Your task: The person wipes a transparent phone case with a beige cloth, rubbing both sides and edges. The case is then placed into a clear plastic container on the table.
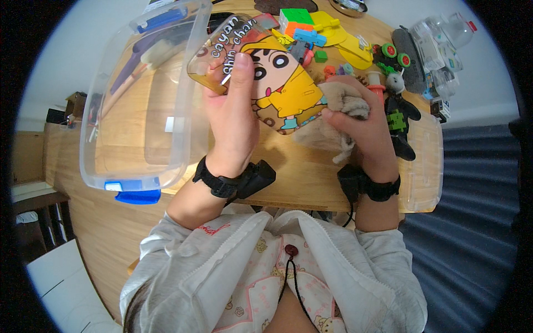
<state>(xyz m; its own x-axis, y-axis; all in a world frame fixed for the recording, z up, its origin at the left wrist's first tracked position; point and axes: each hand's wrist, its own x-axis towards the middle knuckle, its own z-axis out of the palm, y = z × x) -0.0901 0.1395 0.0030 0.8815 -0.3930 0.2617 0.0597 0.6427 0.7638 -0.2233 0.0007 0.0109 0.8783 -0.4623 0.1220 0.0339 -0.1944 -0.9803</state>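
Note:
A flat, glossy case printed with a cartoon figure in a yellow raincoat is tilted above the wooden table. My left hand grips its left side, thumb across the printed face; the fingers behind are hidden. A bunched beige cloth is in my right hand, pressed against the case's lower right edge. Part of the cloth hangs below the case. Both wrists wear black straps with a small black device attached.
A clear plastic box with blue latches stands left; its likely lid lies right. Behind my hands are a cube puzzle, yellow plastic pieces, a green-wheeled toy and a black plush toy. Plastic bottles lie far right.

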